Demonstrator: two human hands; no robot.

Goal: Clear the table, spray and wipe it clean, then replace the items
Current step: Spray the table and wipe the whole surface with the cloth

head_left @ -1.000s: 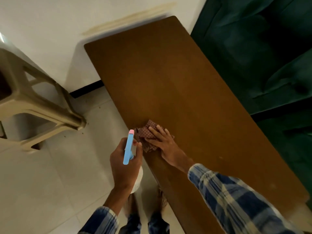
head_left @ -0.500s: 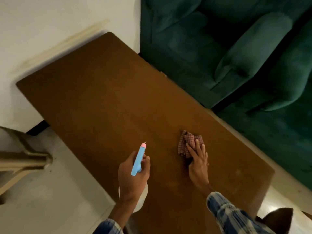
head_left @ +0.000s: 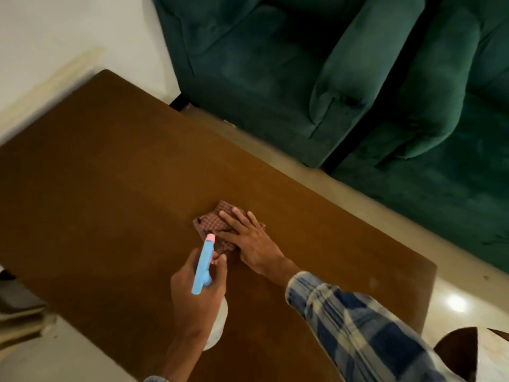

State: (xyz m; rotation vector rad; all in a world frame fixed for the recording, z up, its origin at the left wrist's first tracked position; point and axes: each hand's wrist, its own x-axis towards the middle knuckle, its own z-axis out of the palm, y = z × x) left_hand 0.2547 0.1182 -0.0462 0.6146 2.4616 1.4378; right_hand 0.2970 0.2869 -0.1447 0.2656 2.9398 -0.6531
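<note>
A brown wooden table fills the middle of the head view, with nothing on it but a cloth. My right hand lies flat with straight fingers on a crumpled red checked cloth and presses it onto the tabletop. My left hand grips a spray bottle above the table's near side. Its blue head with a pink nozzle points away from me, toward the cloth. The white body of the bottle shows only below my hand.
Dark green sofas stand close beyond the table's far edge, with a narrow strip of pale floor between. A white wall is at the upper left. A brown and white object sits at the bottom right corner.
My right hand has slid the cloth leftward on the table, closer to the spray bottle. The view has swung toward the sofas. My left hand still grips the bottle.
</note>
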